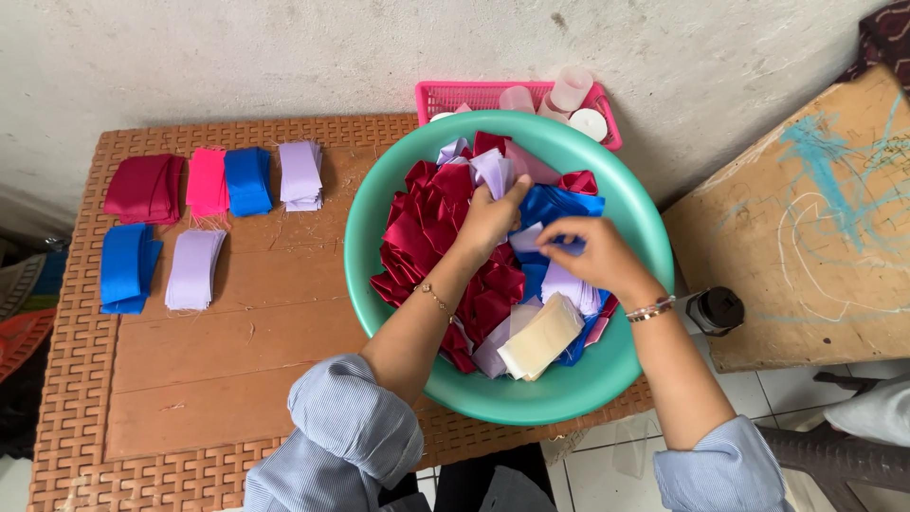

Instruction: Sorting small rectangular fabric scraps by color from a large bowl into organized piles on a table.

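Note:
A large green basin [569, 398] sits on the right end of a brown table [237, 332], full of folded satin ribbon pieces in dark red [427, 228], blue [564, 204], lilac and cream [540, 337]. My left hand [488, 220] reaches into the middle of the pile and pinches a lilac ribbon piece [493, 171]. Just beside it, my right hand [597, 254] grips a lilac piece [529, 239] over the blue ones. Both hands are close together inside the basin.
Sorted ribbon stacks lie on the table's left: dark red [144, 188], pink [207, 180], blue [248, 178], lilac [301, 174], and below them blue [128, 265] and lilac [194, 268]. A pink basket [455, 95] with plastic cups stands behind the basin. A dark bottle [716, 310] and painted wooden board [815, 228] are right.

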